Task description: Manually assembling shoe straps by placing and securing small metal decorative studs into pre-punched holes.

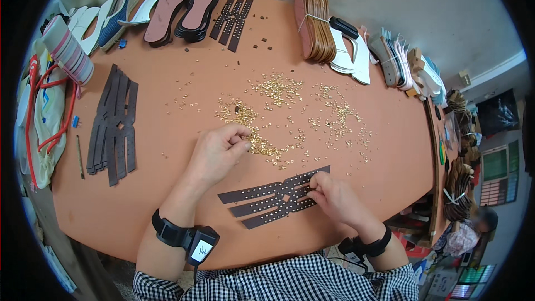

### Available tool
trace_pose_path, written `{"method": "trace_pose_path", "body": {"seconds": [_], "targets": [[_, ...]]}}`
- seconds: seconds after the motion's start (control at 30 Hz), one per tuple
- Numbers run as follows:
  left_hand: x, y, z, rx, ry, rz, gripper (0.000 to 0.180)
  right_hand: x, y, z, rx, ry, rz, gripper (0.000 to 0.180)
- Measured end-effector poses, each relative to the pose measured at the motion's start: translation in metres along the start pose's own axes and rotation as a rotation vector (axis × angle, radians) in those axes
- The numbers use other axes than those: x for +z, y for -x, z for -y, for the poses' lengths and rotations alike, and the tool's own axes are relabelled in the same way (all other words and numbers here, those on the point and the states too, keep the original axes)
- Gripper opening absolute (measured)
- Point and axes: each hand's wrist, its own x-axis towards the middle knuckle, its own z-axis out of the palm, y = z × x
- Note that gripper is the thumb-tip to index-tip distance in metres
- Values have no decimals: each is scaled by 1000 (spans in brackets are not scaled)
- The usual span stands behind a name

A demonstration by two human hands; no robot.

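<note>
A dark slotted strap piece (pixel 278 205) lies flat in front of me, dotted with rows of small metal studs. At its right end my right hand (pixel 337 198) has thumb and fingers pinched together, touching or just over the strips; what is between them is hidden. My left hand (pixel 222 147) is at the near left edge of a spread of loose gold-coloured studs (pixel 263 146). Its thumb and forefinger are pressed together, and anything between them is too small to make out. More loose studs (pixel 277 89) are scattered farther off on the brown table (pixel 167 200).
Plain dark strap pieces (pixel 106 128) are stacked at left beside a thin stick (pixel 79 157). Another studded piece (pixel 231 19) lies at the back near pink-topped soles (pixel 199 5). Tied sole bundles (pixel 319 28) stand back right; a striped roll (pixel 68 50) stands far left.
</note>
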Motion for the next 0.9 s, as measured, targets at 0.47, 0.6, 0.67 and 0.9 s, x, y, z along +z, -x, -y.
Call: {"method": "trace_pose_path", "body": {"seconds": [0.47,0.6,0.67,0.9], "targets": [[-1,0,-2,-15,10,2,20,-12,-12,0,14,-62,87,12],[1,-2,2,-29,28,11,20,2,5,-8,-66,-194,-110,10],[0,-1,1,-24,54,13,21,6,8,-2,-66,-148,-143,9],[1,0,1,-24,30,18,22,17,5,9,-96,157,-254,10]]}}
